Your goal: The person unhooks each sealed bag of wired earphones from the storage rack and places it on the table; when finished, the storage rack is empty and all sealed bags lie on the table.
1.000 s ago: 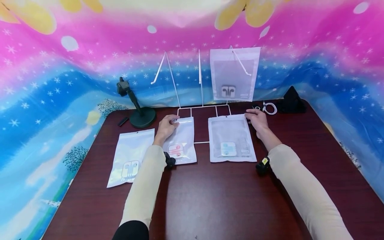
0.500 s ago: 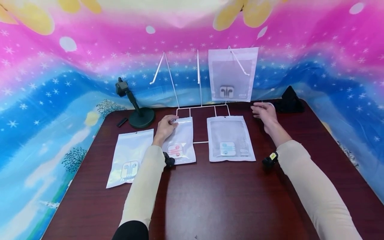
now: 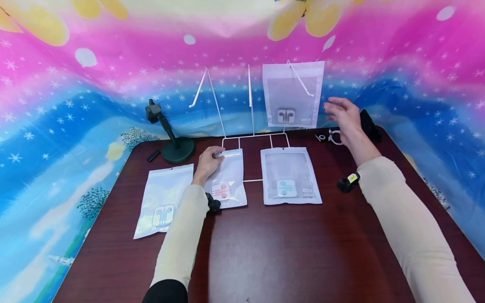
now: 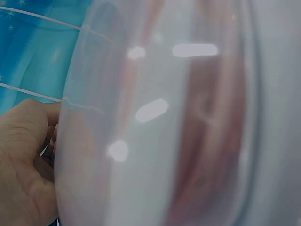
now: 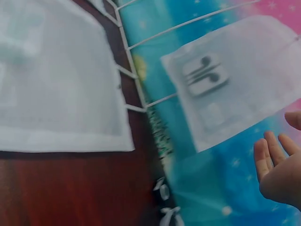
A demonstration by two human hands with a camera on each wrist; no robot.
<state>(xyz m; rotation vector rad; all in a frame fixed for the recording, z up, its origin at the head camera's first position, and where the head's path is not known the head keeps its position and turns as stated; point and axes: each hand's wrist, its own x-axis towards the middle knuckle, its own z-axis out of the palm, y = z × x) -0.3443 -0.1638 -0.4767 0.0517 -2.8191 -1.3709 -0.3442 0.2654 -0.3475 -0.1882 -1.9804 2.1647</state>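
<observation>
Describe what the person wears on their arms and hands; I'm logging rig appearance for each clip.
Both arms wear long cream sleeves: left sleeve, right sleeve. A black cuff shows at the left upper arm. The left hand and right hand are bare, with no gloves. Each wrist carries a small black camera; the right wrist camera bears a yellow marking, the left wrist camera is plain.

1. We count four earphone pouches: three flat on the table [image 3: 265, 252], with white [image 3: 161, 198], pink [image 3: 226, 179] and blue [image 3: 289, 176] earphones; one grey [image 3: 293, 94] hanging.
2. One white wire rack [image 3: 250, 105].
3. One black stand [image 3: 172, 139].
4. One coiled white cable [image 3: 334, 137].
5. Two hands: left hand [image 3: 209, 162], right hand [image 3: 342, 113].
</observation>
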